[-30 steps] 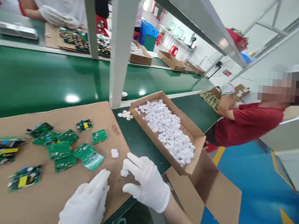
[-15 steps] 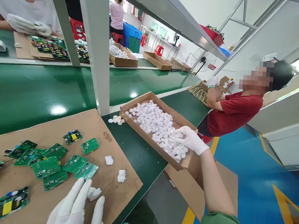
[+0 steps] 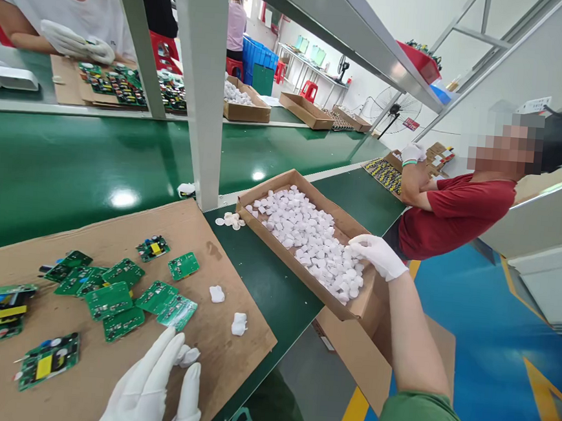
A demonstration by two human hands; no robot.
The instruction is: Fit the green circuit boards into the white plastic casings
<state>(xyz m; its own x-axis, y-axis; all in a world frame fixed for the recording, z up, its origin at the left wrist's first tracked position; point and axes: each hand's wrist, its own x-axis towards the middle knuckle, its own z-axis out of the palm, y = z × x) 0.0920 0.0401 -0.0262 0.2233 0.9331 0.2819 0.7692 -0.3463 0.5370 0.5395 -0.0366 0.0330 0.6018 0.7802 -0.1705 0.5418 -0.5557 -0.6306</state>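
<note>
My left hand (image 3: 155, 385), in a white glove, rests palm down at the front of a brown cardboard sheet (image 3: 237, 369). Its fingers are stretched out and the thumb stands apart. A small crumpled white piece (image 3: 190, 357) lies just beyond the gap between them. My right hand (image 3: 379, 256), also gloved, is at the right end of a shallow cardboard box (image 3: 270, 252) of small white pieces (image 3: 303, 235). Its fingertips are drawn together over the pieces; what they pinch is lost against the white. Two more white pieces, one upper (image 3: 217, 294) and one lower (image 3: 239, 324), lie on the sheet.
Green circuit boards (image 3: 108, 301) lie loosely grouped on the sheet's left. Whitish discs (image 3: 231, 220) sit beside the box. A metal post (image 3: 193, 87) rises behind the sheet. A co-worker in a red shirt (image 3: 466, 209) sits at right; another person's gloved hands (image 3: 77, 42) work across the bench.
The whole view has shifted, so most things appear farther right. My right hand's fingertips have drawn closer together and lifted slightly from the pile. My left hand keeps nearly the same pose.
</note>
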